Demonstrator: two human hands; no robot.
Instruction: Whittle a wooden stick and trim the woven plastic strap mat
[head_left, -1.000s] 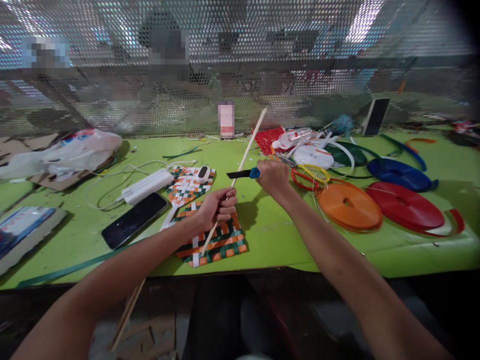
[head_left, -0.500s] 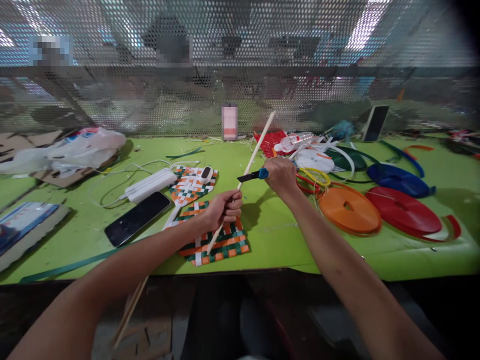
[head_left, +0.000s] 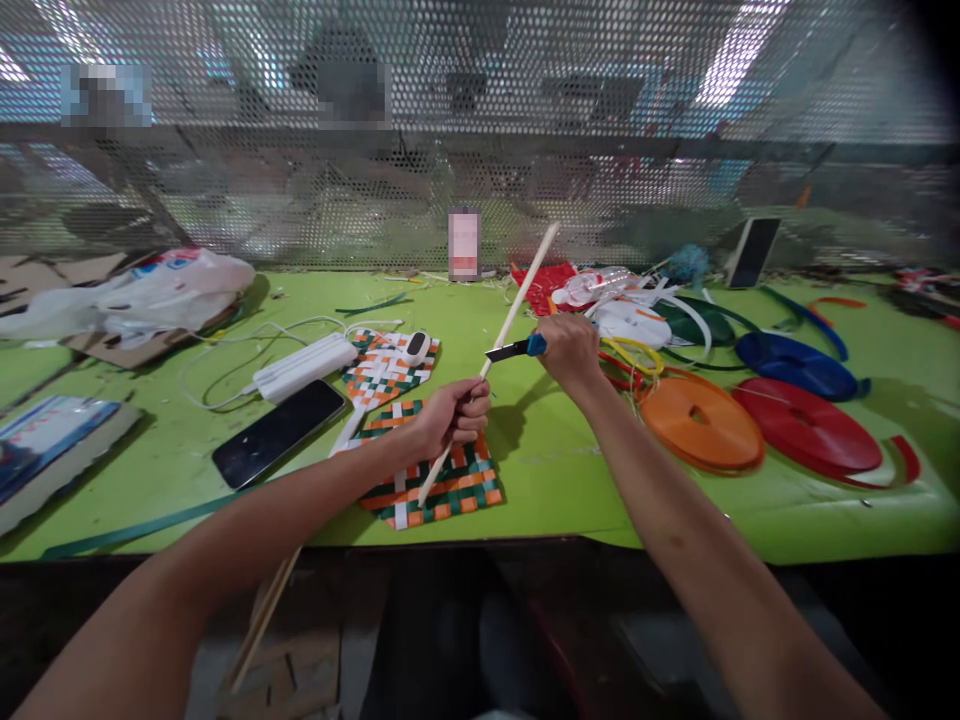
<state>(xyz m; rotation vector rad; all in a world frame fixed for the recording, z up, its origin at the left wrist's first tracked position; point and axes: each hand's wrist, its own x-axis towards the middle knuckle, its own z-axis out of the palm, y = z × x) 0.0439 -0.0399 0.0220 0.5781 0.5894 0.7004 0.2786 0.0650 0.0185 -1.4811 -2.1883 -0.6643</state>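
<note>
My left hand (head_left: 454,418) is closed around a pale wooden stick (head_left: 523,288), which slants up and away to the right. In my right hand (head_left: 570,350) is a blue utility knife (head_left: 535,345), its dark blade pointing left. The blade tip meets or nearly meets the stick just above my left fist; I cannot tell whether it touches. Under my left hand and the stick's lower end lies a woven mat (head_left: 457,487) of green, orange and white strips. Behind it is a smaller woven fan-shaped piece (head_left: 386,365) with a white handle.
Left of the weaving are a black phone (head_left: 279,435), a white power bank (head_left: 306,365) with cable, and a plastic bag (head_left: 165,290). On the right lie orange (head_left: 701,422), red (head_left: 806,422) and blue (head_left: 795,365) strip coils. A perforated metal screen (head_left: 420,170) stands at the back.
The whole view has shifted slightly. Both hands keep their holds on the stick and the knife, with the blade still by the stick just above my left fist.
</note>
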